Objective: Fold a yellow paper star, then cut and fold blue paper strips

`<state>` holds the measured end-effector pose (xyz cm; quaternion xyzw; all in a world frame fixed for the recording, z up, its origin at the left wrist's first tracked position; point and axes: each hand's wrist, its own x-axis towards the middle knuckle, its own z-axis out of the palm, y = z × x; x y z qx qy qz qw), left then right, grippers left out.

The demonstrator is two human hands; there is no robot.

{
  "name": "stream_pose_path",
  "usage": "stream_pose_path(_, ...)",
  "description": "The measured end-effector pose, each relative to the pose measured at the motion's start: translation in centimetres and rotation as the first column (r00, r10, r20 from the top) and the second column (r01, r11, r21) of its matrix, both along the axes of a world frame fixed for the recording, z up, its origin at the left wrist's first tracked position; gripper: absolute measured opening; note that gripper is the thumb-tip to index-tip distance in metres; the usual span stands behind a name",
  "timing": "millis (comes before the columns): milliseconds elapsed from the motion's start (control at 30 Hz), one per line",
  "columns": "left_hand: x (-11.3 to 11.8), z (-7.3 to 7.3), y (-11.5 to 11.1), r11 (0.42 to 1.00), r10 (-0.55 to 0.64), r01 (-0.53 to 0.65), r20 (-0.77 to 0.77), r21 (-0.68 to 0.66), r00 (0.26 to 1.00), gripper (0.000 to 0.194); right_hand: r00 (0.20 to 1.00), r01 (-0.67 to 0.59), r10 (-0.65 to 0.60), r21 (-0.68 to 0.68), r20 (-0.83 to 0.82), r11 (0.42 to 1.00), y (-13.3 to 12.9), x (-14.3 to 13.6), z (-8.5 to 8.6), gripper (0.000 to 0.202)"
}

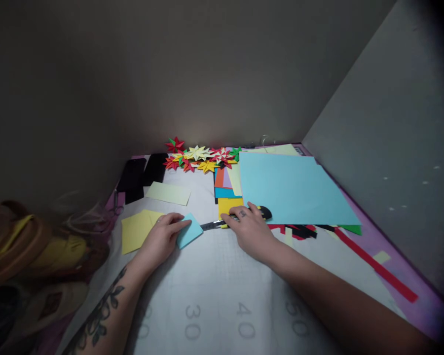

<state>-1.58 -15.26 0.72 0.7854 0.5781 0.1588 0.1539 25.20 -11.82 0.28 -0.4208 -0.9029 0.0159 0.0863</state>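
My left hand (166, 234) is closed on a small light-blue paper square (191, 231), thumb and fingers along its left and upper edges. The fingers of my right hand (249, 229) are wrapped over a black and yellow box cutter (265, 212). Its blade (210, 225) is extended and points left, the tip at the right corner of the blue square. Whether the blade is inside a fold there I cannot tell. Yellow paper (133, 231) lies under and left of my left hand. A pale green paper rectangle (168, 193) rests just beyond it.
Folded paper stars (198, 153) line the back. Large light-blue sheets (288, 187) cover the right, with dark and red scraps (298, 230) and a red strip (377, 264) nearer me. Dark phone-like slabs (132, 173) and scissors (115, 204) sit left. Walls enclose the back and right.
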Motion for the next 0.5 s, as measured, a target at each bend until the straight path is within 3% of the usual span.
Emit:
stream_pose_path(267,0.5,-0.4,0.2,0.999,0.024,-0.026,-0.075,-0.024,0.997,0.043,0.985,-0.169,0.17,-0.027,0.018,0.985,0.8,-2.5,1.3,0.044)
stream_pose_path(500,0.7,-0.4,-0.3,0.998,0.06,-0.064,-0.191,-0.013,0.98,0.046,0.985,-0.174,0.174,0.014,0.016,0.985,0.1,-1.6,0.4,0.045)
